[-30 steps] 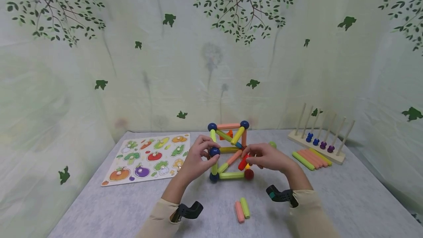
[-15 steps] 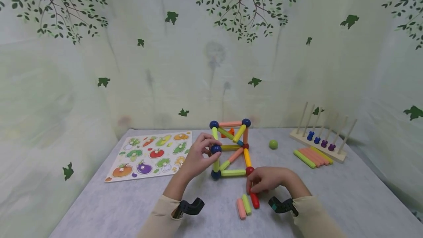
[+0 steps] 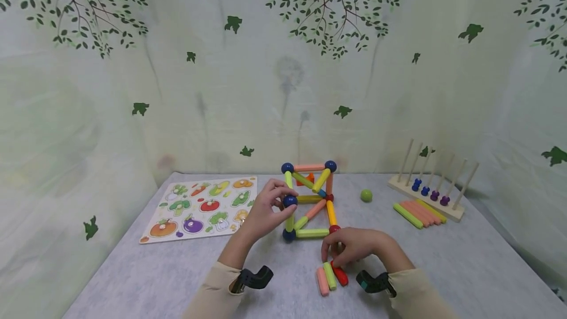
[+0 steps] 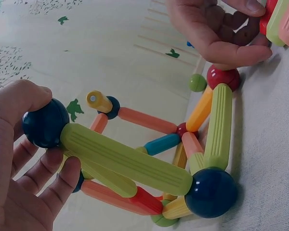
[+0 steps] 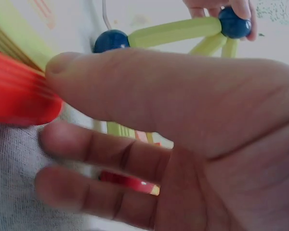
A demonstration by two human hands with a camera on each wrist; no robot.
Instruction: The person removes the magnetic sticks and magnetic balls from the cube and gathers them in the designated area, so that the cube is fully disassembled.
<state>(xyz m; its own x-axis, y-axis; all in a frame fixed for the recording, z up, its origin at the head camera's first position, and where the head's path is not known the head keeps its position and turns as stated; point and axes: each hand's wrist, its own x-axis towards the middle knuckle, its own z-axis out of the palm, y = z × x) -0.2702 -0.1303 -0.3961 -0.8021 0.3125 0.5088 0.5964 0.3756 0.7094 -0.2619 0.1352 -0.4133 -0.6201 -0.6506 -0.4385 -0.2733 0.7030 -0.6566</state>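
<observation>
A magnetic ball-and-stick frame (image 3: 312, 233) stands mid-table, with blue and red balls at its joints. My left hand (image 3: 266, 208) pinches the blue ball (image 4: 45, 122) at the frame's near upper corner; a light green stick (image 4: 130, 159) runs from it down to another blue ball (image 4: 211, 192). My right hand (image 3: 356, 245) is low over the table, in front of the red ball (image 4: 223, 77). Its thumb and forefinger are apart at the far ends of a loose red stick (image 3: 340, 275) and light green stick (image 3: 330, 276). The thumb tip appears to touch them. A pink stick (image 3: 322, 281) lies alongside.
A vegetable puzzle board (image 3: 201, 208) lies left. Behind the right hand is a green ball (image 3: 366, 195). Several loose sticks (image 3: 419, 213) lie at the right, beside a wooden peg stand (image 3: 425, 193) with blue and purple beads.
My right hand has brought the red stick from the frame to the table, beside the loose green one, and loosened its grip there. My left hand keeps holding the blue ball.
</observation>
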